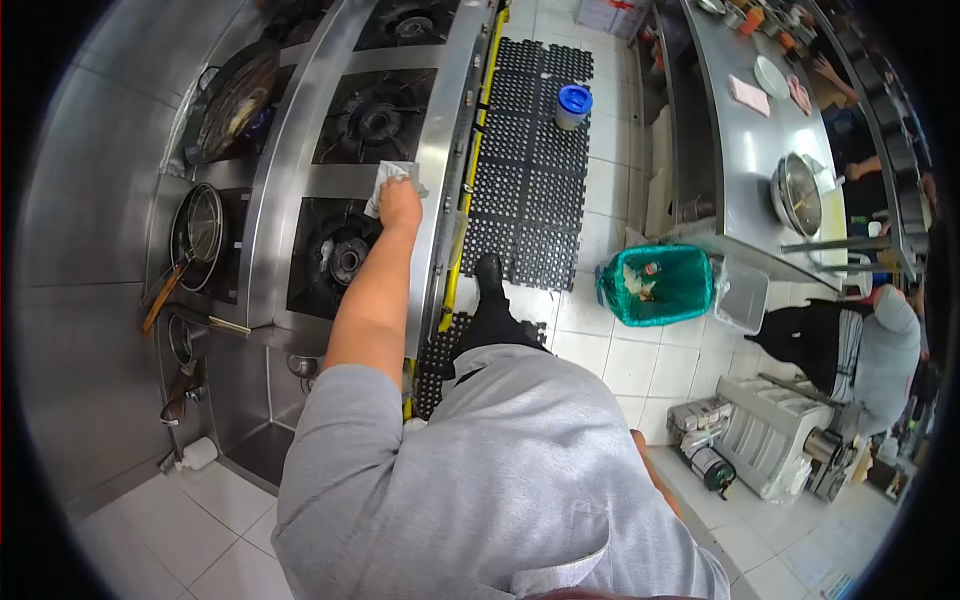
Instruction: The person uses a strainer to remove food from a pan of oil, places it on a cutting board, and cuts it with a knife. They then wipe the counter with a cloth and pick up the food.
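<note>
My left hand (401, 203) presses a crumpled white cloth (384, 184) on the steel stove top (430, 150), its fingers closed on the cloth. The cloth lies between two black burners, the nearer burner (347, 258) just below and left of the hand and another burner (378, 118) beyond it. Of my right arm only a strip of skin shows at the right side of my grey shirt; the right hand is hidden behind my body.
At left stand a large wok (232, 105) and a strainer (205, 222). A black rubber mat (515, 190) with a blue-lidded container (573, 105) runs along the stove. Right are a green-lined bin (690, 285), a steel counter (735, 125) and a person (885, 350).
</note>
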Tool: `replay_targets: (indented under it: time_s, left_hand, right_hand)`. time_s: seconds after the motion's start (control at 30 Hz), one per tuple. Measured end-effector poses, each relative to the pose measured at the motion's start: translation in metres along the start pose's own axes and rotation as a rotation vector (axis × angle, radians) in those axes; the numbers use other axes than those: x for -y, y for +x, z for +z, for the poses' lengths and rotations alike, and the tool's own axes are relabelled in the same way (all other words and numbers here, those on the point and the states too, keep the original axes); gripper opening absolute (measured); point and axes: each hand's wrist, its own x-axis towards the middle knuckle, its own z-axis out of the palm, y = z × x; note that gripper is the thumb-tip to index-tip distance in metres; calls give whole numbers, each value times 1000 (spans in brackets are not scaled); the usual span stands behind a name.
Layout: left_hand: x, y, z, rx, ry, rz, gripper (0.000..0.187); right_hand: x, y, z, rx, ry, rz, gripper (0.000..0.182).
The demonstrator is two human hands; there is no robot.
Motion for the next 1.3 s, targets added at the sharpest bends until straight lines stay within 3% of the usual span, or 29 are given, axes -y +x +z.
replay_targets:
  time_s: [0.1,0.17,0.23,0.3,0.37,0.47,0.53,0.63,0.73,0.87,0.97,1.1,1.2,1.3]
  left_hand:
    - [-3,-9,2,-36,-24,-38,24]
    - [1,-11,5,-38,-8,47,26]
    - [0,-11,0,-23,0,64,25]
    - [2,-2,-4,-16,15,76,25]
    - [3,20,0,224,-4,-40,24]
    - [-38,-8,-27,85,8,-37,27]
    - [-69,-62,-51,-122,-56,186,31]
    - [-89,-137,-5,31,-583,238,23]
    - [-67,-222,71,214,-616,265,24]
    - [-7,-295,106,521,-438,34,28]
    - [37,-327,128,494,-565,20,30]
    - [37,-353,104,506,-598,36,32]
    - [40,-359,124,416,-524,-16,33]
    - [29,-338,113,481,-551,59,33]
  right_hand:
    - [-18,-15,21,-86,206,18,38]
    - [-2,-10,26,-184,245,-21,38]
    - [10,21,34,-246,316,-219,37]
    - [56,36,11,-205,259,-235,37]
    - [100,50,-15,-294,273,-235,37]
    - [129,84,-42,-387,481,-323,30]
    - [144,83,-66,-368,589,-367,24]
    - [138,93,-69,-283,747,-313,23]
    - [106,102,-50,-202,567,-248,22]
    - [81,72,-33,-168,325,-278,28]
    - [61,67,-17,-160,276,-331,30]
    - [49,75,-4,-197,196,-349,29]
    - [77,58,-25,-122,371,-278,30]
    - [79,84,-21,-145,382,-267,35]
